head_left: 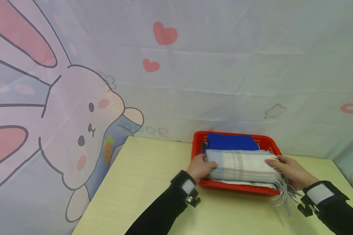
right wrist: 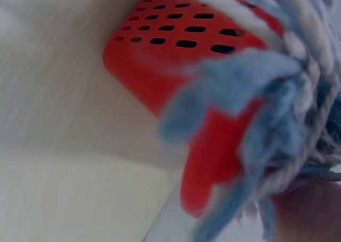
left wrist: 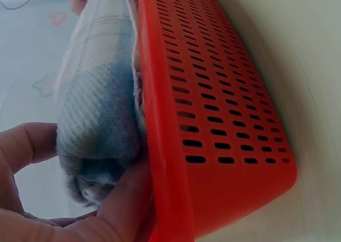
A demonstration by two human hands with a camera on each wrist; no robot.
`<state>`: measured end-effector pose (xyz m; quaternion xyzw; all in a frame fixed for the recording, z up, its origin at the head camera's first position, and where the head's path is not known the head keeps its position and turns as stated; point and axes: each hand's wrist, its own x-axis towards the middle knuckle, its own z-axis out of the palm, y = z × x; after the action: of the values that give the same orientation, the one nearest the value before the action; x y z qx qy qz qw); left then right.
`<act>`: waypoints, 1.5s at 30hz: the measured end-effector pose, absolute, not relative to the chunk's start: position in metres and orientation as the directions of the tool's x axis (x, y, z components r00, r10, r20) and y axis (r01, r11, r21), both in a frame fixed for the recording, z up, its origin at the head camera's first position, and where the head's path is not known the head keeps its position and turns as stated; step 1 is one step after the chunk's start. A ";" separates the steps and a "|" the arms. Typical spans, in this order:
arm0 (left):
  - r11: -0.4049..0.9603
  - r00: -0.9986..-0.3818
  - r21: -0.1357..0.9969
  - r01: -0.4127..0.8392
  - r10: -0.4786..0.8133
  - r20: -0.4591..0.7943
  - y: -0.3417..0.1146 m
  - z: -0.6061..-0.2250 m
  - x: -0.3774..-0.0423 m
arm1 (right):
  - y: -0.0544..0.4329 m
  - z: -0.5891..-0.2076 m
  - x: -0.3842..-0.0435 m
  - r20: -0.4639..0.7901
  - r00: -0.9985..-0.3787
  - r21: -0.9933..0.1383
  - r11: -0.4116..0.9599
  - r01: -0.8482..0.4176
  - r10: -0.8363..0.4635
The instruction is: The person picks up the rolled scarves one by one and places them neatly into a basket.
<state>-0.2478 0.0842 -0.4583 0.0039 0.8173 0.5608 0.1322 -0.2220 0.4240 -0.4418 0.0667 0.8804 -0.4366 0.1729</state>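
Note:
A folded plaid scarf (head_left: 241,165) in pale blue and cream lies across the front of a red plastic basket (head_left: 238,188). My left hand (head_left: 200,167) grips its left end, thumb on top and fingers tucked below, close inside the basket rim; the left wrist view shows the rolled end of the scarf (left wrist: 101,109) between thumb and fingers. At the other end my right hand (head_left: 292,171) holds the scarf with the thumb on top. Twisted fringe (right wrist: 277,114) hangs from that end over the basket's corner and covers much of the right wrist view.
Behind the scarf, a blue folded cloth (head_left: 232,142) lies in the basket. White fabric (head_left: 247,184) shows beneath the scarf along the front rim. The basket stands on a pale yellow table (head_left: 153,169), near a printed curtain (head_left: 211,81) at the back.

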 end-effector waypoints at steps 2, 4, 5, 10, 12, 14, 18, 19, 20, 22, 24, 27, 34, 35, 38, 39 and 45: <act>0.379 -0.966 0.915 -0.136 0.155 -0.207 0.084 -0.457 -0.247 | 0.424 -0.443 -0.223 -0.355 -0.934 -0.741 0.620 0.258 -0.035; 0.385 -0.966 0.913 -0.133 0.155 -0.206 0.084 -0.455 -0.246 | 0.424 -0.444 -0.224 -0.355 -0.934 -0.742 0.620 0.256 -0.038; 0.393 -0.966 0.910 -0.130 0.155 -0.205 0.084 -0.454 -0.246 | 0.423 -0.445 -0.224 -0.356 -0.934 -0.742 0.619 0.257 -0.039; 0.432 -0.971 0.896 -0.100 0.153 -0.183 0.086 -0.454 -0.246 | 0.421 -0.448 -0.223 -0.352 -0.935 -0.755 0.606 0.251 -0.051; 0.453 -0.973 0.887 -0.085 0.155 -0.172 0.086 -0.454 -0.246 | 0.421 -0.450 -0.222 -0.347 -0.936 -0.753 0.611 0.244 -0.053; 0.485 -0.975 0.872 -0.059 0.161 -0.156 0.086 -0.453 -0.245 | 0.420 -0.451 -0.221 -0.337 -0.940 -0.749 0.621 0.230 -0.058; 0.536 -0.975 0.844 -0.037 0.167 -0.148 0.087 -0.456 -0.246 | 0.420 -0.454 -0.221 -0.308 -0.948 -0.742 0.644 0.187 -0.079; 0.543 -0.974 0.839 -0.036 0.167 -0.150 0.087 -0.457 -0.247 | 0.420 -0.454 -0.221 -0.301 -0.950 -0.740 0.649 0.178 -0.082; 0.548 -0.973 0.835 -0.039 0.168 -0.155 0.088 -0.458 -0.248 | 0.419 -0.455 -0.221 -0.297 -0.951 -0.737 0.654 0.171 -0.087; 0.553 -0.971 0.832 -0.050 0.167 -0.170 0.089 -0.462 -0.251 | 0.419 -0.455 -0.221 -0.294 -0.951 -0.737 0.656 0.164 -0.092; 0.567 -0.970 0.822 -0.059 0.162 -0.182 0.091 -0.473 -0.258 | 0.419 -0.456 -0.222 -0.298 -0.950 -0.737 0.655 0.165 -0.096; 0.586 -0.970 0.807 -0.068 0.149 -0.190 0.094 -0.490 -0.268 | 0.418 -0.458 -0.222 -0.298 -0.949 -0.735 0.659 0.159 -0.103; 0.613 -0.978 0.789 -0.050 0.131 -0.164 0.102 -0.521 -0.284 | 0.418 -0.462 -0.224 -0.295 -0.950 -0.715 0.683 0.150 -0.100; 0.615 -0.978 0.787 -0.050 0.130 -0.164 0.103 -0.524 -0.285 | 0.418 -0.463 -0.225 -0.296 -0.950 -0.710 0.688 0.149 -0.100; 0.613 -0.977 0.788 -0.053 0.131 -0.168 0.105 -0.525 -0.284 | 0.419 -0.465 -0.226 -0.289 -0.951 -0.692 0.710 0.130 -0.108; 0.611 -0.977 0.790 -0.054 0.131 -0.169 0.105 -0.524 -0.283 | 0.419 -0.465 -0.226 -0.287 -0.952 -0.683 0.720 0.123 -0.110; 0.609 -0.974 0.791 -0.049 0.145 -0.172 0.106 -0.521 -0.281 | 0.419 -0.463 -0.228 -0.281 -0.948 -0.622 0.780 0.061 -0.150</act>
<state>-0.2813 0.1057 -0.5209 0.0268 0.8902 0.4412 0.1099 -0.2282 0.4188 -0.4631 -0.0238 0.9300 -0.3304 0.1595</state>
